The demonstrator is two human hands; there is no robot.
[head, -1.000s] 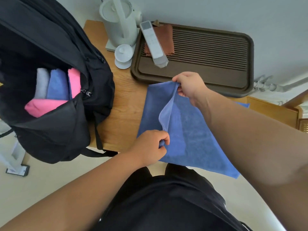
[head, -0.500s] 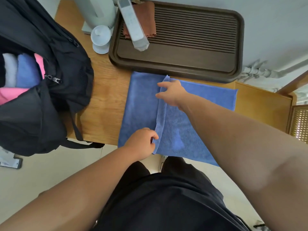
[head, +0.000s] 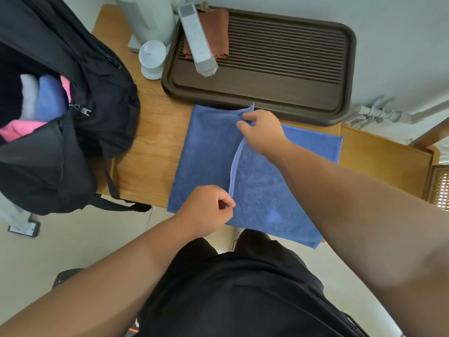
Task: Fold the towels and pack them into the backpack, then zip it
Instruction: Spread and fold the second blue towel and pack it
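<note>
A blue towel (head: 209, 152) lies on the wooden table (head: 150, 152), its near part hanging over the front edge. One flap is folded across, its pale hem running down the middle. My right hand (head: 262, 132) pinches the far end of that hem. My left hand (head: 209, 210) pinches the near end at the table's edge. The black backpack (head: 80, 132) stands open at the left, with white, blue and pink folded towels (head: 46, 103) inside. Its zipper pull (head: 81, 110) hangs at the opening.
A dark brown slatted tray (head: 335, 76) sits behind the towel, holding a grey remote-like bar (head: 199, 42) and a brown cloth (head: 218, 27). A white kettle (head: 150, 18) and a small white cup (head: 151, 57) stand at the back left. A lower wooden cabinet (head: 384, 161) adjoins on the right.
The raised flap has been brought down flat over the towel. My right hand went from resting open on the fold to pinching its far end. My left hand still holds the near end.
</note>
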